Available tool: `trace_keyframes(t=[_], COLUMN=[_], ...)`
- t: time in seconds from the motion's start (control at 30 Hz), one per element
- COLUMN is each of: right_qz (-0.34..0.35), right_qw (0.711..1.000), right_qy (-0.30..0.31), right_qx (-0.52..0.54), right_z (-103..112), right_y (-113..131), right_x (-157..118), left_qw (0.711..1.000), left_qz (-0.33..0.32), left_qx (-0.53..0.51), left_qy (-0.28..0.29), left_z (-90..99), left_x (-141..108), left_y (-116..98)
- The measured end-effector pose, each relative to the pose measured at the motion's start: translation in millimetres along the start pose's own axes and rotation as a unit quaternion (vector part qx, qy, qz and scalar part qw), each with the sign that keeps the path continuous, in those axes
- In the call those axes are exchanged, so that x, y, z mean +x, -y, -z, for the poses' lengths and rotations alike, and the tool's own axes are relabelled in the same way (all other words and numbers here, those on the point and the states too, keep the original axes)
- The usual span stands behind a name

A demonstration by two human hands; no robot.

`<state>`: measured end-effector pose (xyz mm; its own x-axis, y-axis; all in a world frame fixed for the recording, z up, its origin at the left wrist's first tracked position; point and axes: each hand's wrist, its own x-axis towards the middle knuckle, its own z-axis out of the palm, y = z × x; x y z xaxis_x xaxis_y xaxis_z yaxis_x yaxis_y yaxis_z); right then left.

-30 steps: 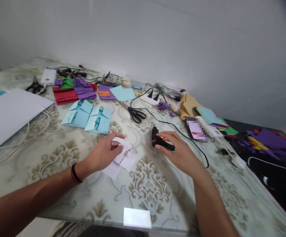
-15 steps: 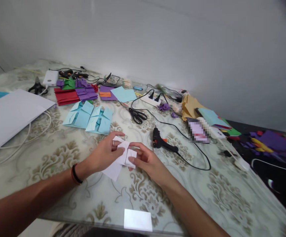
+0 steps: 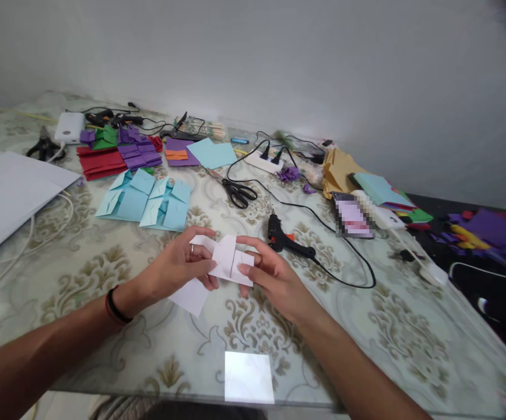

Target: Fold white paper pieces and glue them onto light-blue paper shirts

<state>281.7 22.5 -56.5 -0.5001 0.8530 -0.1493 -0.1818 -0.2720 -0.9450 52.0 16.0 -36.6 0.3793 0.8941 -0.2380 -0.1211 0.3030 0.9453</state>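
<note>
Between both hands is a small piece of folded white paper [image 3: 224, 258] with creased flaps. My left hand [image 3: 183, 262], with a ring and a dark wristband, pinches its left side between thumb and fingers. On the right side, my right hand [image 3: 270, 275] grips the paper, thumb on top and fingers behind. A loose white sheet [image 3: 192, 296] lies on the table under my left hand. Another white square [image 3: 249, 377] rests by the near table edge. Just beyond my left hand lie folded light-blue paper pieces [image 3: 165, 204].
A black glue gun [image 3: 288, 238] with its cord lies right of my hands. Black-handled scissors [image 3: 239, 192] and a white power strip [image 3: 264, 161] are farther back. White sheets [image 3: 21, 192] lie left; red folded paper [image 3: 99, 163] and a phone [image 3: 352, 216] are also there.
The folded white paper has shifted slightly right and appears more spread between my hands. The view has also moved a little. Both hands keep their grip.
</note>
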Motion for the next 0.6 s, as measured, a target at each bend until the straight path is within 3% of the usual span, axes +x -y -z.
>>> trace_keyframes(t=[0.3, 0.43, 0.6], right_qz=[0.018, 0.013, -0.007], right_qw=[0.996, 0.996, 0.994], right_qy=[0.022, -0.005, -0.046], right_qx=[-0.084, -0.093, -0.095], right_z=[-1.2, -2.5, -7.4], right_y=[6.2, 5.9, 0.2], right_x=[-4.6, -2.6, -0.5], left_qw=[0.994, 0.982, 0.974], left_qz=[-0.057, -0.091, -0.099], left_qx=[0.09, 0.167, 0.197], left_qy=[-0.012, -0.007, 0.044], left_z=[5.1, 6.6, 5.8], left_x=[3.7, 1.6, -0.9], left_y=[6.2, 8.2, 7.5])
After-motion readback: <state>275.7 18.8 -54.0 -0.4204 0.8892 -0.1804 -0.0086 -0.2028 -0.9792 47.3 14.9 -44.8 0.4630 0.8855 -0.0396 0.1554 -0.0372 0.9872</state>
